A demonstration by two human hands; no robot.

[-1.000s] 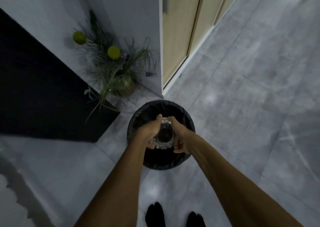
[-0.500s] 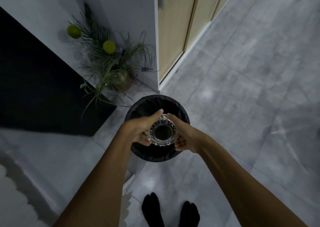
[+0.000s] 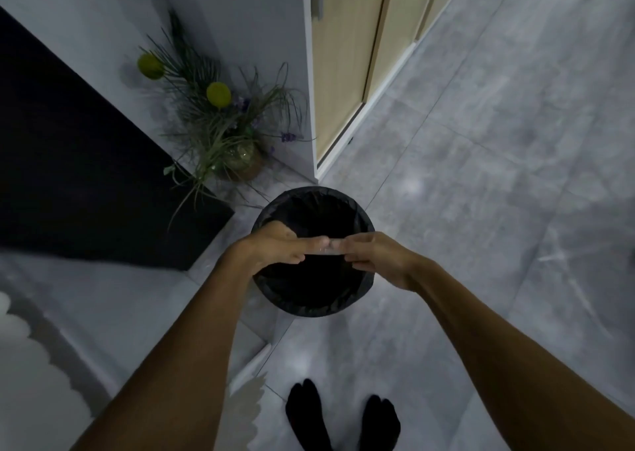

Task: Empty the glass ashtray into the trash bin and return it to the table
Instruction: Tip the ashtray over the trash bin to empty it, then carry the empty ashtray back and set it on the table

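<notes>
**Ashtray tipped over the bin**

Half a second earlier the bowl of the glass ashtray (image 3: 324,251) faced up toward the camera; now only a thin pale edge showed between the fingertips. It had been rolled away from the person, mouth probably facing down or forward into the trash bin (image 3: 365,224). Likely the dumping step; whether contents fell could not be seen. The visible edge ran left-right. Left hand (image 3: 280,246) and right hand (image 3: 378,254) each pinched one end, fingers curled closed, directly above the bin's black liner. No table was in view.
</notes>
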